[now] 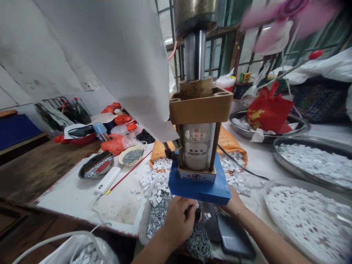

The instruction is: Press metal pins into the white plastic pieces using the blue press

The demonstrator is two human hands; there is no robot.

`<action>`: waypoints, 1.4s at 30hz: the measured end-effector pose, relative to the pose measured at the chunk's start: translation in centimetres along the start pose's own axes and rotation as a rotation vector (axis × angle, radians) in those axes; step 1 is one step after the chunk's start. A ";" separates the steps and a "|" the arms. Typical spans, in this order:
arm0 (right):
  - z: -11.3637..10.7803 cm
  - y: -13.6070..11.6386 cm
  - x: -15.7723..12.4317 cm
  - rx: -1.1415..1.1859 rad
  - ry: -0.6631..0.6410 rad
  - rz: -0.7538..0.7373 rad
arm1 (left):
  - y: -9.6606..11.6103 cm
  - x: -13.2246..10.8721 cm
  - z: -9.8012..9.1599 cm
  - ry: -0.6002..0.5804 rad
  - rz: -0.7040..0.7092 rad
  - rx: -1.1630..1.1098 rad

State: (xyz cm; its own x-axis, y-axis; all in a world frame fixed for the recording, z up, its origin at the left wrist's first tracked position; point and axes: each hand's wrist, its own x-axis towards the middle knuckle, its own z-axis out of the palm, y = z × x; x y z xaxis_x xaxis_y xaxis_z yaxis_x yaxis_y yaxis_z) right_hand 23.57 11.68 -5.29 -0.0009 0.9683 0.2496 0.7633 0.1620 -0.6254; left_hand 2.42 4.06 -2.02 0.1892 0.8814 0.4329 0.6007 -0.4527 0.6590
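My left hand [181, 216] is closed in a pinch beside the dark punch under the press [196, 146]. Whatever its fingers hold is too small and hidden to name. The blue plate [199, 190] of the press juts out above both hands. My right hand [233, 202] reaches to the plate's right side, its fingers hidden behind it. Left of my left hand, a clear plastic bin [145, 223] holds metal screws [158, 218] and small white plastic clips [161, 189]. More screws [199, 242] lie heaped below my left hand. A black foot pedal-like block [235, 234] sits near my right forearm.
On the right stand a round tray [268, 198] and a metal basin [277, 156], both with white parts. A red bag [271, 110] rests in another basin. Further left are a bowl of screws [132, 156], a white power strip-like box [108, 179] and a red stick [132, 168]. A pink fan [291, 18] spins above.
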 end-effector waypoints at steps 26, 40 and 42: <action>0.3 -8.5 -5.9 0.702 -0.276 0.165 | 0.4 0.3 -0.6 0.020 -0.378 -0.340; 0.7 -7.6 -6.2 0.645 -0.277 0.101 | 0.4 0.0 -0.4 0.007 -0.063 -0.163; 0.2 -6.4 -6.8 0.486 -0.207 0.039 | 0.4 -0.2 -0.2 0.017 0.049 -0.080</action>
State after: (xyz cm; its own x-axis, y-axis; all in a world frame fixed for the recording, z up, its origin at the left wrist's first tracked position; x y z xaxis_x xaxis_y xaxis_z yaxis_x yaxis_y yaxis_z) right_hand 18.62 4.06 -3.15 -0.1435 0.9846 0.0993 0.3779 0.1473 -0.9140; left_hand 2.43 3.66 -1.73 0.2035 0.8558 0.4756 0.5266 -0.5052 0.6838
